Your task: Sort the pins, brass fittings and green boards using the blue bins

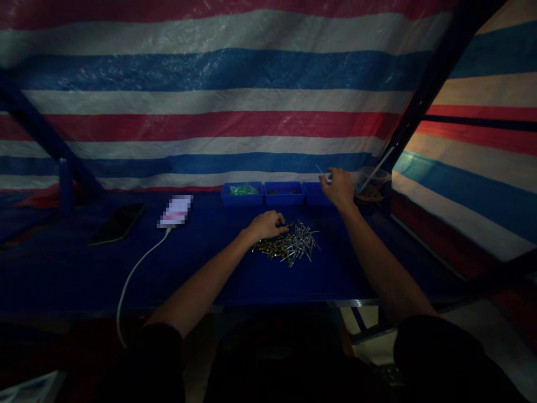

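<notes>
Dark sleeves sit at the bottom edge, both forearms reaching out over a blue table [75, 268]. Left hand [266, 225]: fingers curled narrow, tips resting on the near-left side of a pile of small metal pins [291, 244]; whether it grips one, cannot tell. Right hand [338, 187]: raised beyond the pile, pinching a thin pale pin [320, 169] between fingertips, held over the rightmost of three blue trays [285, 193]. Just right of that hand, a clear cup [372, 184] with a stick leaning in it.

Open room: bare tabletop left of the left hand as far as a white cable [134, 268], which runs off the near table edge. Beyond it, a dark phone [118, 222] and a blurred-out white item [176, 211].

Hard to read: tray contents dim, green bits in the left tray only. Striped tarp [210, 101] closes the far side.
</notes>
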A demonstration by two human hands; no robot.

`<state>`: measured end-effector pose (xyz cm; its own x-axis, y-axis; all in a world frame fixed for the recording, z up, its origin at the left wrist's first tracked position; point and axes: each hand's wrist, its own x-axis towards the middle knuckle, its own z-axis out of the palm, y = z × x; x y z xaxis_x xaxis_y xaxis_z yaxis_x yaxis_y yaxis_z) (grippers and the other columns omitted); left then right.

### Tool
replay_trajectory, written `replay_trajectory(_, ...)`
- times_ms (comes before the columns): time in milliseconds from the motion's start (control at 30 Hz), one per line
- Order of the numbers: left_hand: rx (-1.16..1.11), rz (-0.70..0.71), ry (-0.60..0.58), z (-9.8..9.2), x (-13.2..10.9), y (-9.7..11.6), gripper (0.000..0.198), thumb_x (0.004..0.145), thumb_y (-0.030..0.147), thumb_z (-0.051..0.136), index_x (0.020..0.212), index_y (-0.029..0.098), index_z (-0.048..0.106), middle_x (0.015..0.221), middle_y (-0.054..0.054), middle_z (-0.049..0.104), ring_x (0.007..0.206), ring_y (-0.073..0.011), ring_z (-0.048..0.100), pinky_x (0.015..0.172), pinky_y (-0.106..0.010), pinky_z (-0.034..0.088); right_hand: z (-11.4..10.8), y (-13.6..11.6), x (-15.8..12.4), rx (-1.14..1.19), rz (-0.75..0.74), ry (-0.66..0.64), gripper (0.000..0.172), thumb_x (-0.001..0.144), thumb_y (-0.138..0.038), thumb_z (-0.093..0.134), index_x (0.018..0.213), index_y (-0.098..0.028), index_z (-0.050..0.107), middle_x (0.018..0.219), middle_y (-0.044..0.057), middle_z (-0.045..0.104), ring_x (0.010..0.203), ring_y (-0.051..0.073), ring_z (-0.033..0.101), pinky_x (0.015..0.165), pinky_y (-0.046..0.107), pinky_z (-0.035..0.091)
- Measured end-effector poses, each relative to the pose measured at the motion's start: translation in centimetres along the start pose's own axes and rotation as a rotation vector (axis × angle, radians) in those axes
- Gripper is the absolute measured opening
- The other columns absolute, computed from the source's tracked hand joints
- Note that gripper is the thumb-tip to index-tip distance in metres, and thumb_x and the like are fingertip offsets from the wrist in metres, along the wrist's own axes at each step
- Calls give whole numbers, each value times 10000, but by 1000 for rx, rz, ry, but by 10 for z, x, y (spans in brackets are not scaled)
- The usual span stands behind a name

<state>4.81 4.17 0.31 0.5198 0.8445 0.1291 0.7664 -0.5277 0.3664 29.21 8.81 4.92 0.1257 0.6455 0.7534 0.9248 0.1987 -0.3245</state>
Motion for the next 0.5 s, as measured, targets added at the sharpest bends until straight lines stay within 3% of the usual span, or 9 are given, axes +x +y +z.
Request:
replay_trajectory(100, 15, -29, -40, 1, 6, 2, 288, 739, 401, 665, 953, 209, 677, 952, -46, 692, 846, -195, 637, 685, -254, 454, 10, 18, -9, -8, 2, -111, 441, 843, -362, 506, 1179, -81, 563, 1002, 168, 647, 996, 303, 547, 878, 437, 401)
replay_trajectory(167, 0, -51, -54, 3, 10, -1, 180, 749, 307, 644, 897, 216, 694, 898, -30, 705, 802, -184, 646, 670, -247, 449, 14, 17, -26, 44, -57, -221, 400, 851, -346, 508, 1155, -99, 586, 983, 144, 662, 973, 277, 570, 881, 405, 409)
replay_trajectory(233, -8, -79, -45, 5, 12, -6, 130, 769, 233, 597, 840, 209, 703, 849, -31, 714, 763, -185, 652, 660, -252, 445, 15, 7, -45, 140, -140, -387, 341, 854, -341, 519, 1105, -133, 618, 925, 98, 678, 884, 231, 603, 836, 355, 432)
replay_trajectory(333, -25, -134, 5, 4, 11, -14, 203, 839, 247, 511, 852, 182, 703, 866, -67, 720, 792, -209, 656, 677, -272, 448, 17, -19, -65, 281, -271, -574, 307, 861, -341, 528, 1102, -174, 619, 856, 45, 679, 782, 177, 612, 743, 292, 443)
replay_trajectory(500, -70, -191, 162, -8, 3, -6, 384, 937, 341, 369, 880, 133, 687, 826, -100, 707, 786, -211, 643, 696, -279, 440, 13, -51, -73, 283, -477, -524, 203, 867, -287, 528, 1006, -181, 632, 893, 55, 658, 864, 180, 584, 780, 293, 421)
